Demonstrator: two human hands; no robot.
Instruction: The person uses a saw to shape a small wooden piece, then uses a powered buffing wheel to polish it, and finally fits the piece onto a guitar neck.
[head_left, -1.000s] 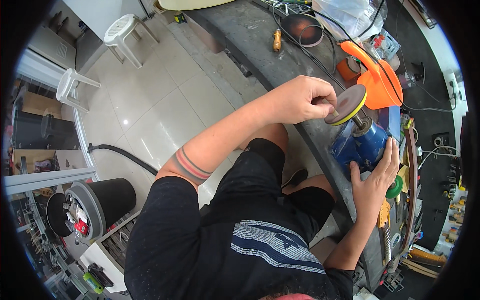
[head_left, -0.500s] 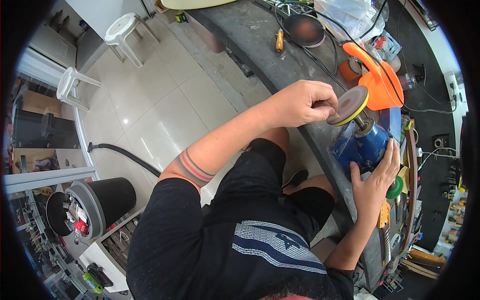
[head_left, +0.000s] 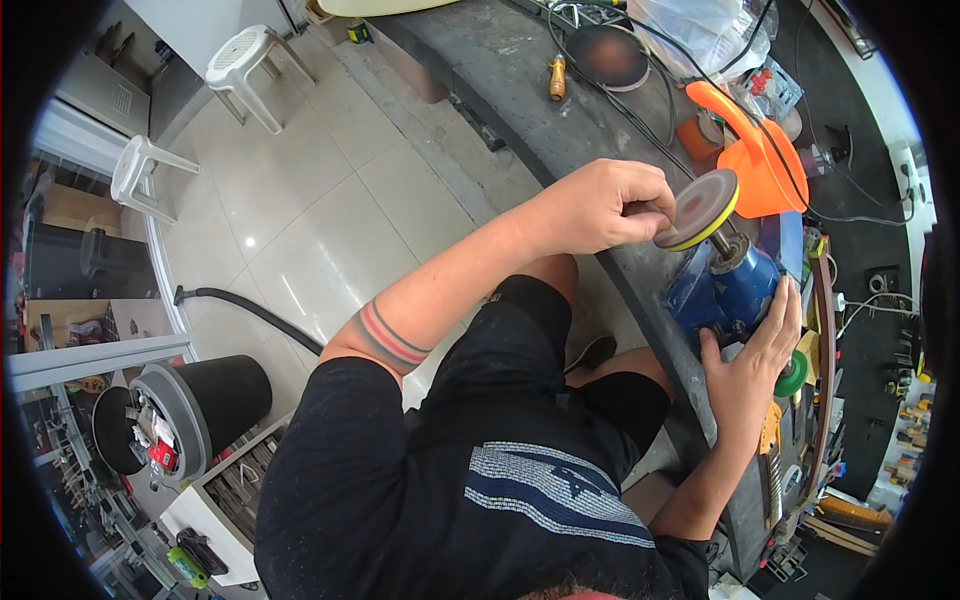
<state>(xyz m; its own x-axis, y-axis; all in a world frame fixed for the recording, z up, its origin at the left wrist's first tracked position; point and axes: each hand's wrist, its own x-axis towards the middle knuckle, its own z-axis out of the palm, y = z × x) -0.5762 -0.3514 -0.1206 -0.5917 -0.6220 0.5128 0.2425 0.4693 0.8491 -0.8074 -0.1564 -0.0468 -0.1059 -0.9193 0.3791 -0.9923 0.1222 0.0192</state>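
My left hand (head_left: 625,205) is closed in a pinch at the near edge of a round grinding disc (head_left: 703,207). A small pale bit shows at its fingertips against the disc, too hidden to name. The disc has a grey-brown face and a yellow rim, and sits on the metal shaft of a blue bench grinder (head_left: 745,285). My right hand (head_left: 745,375) lies on the grinder's housing, its thumb and fingers stretched out and spread. A green wheel (head_left: 792,373) shows at the grinder's other end, beside my right fingers.
An orange scoop (head_left: 765,170) stands behind the disc on the dark workbench (head_left: 500,60). Cables, a wooden-handled tool (head_left: 557,78) and a dark round pad (head_left: 607,57) lie farther along. A yellow-handled saw (head_left: 770,440) is beside my right forearm. A bin (head_left: 215,400) stands at left.
Both hands keep their places on the disc and grinder. The view has shifted very slightly; nothing else has visibly moved.
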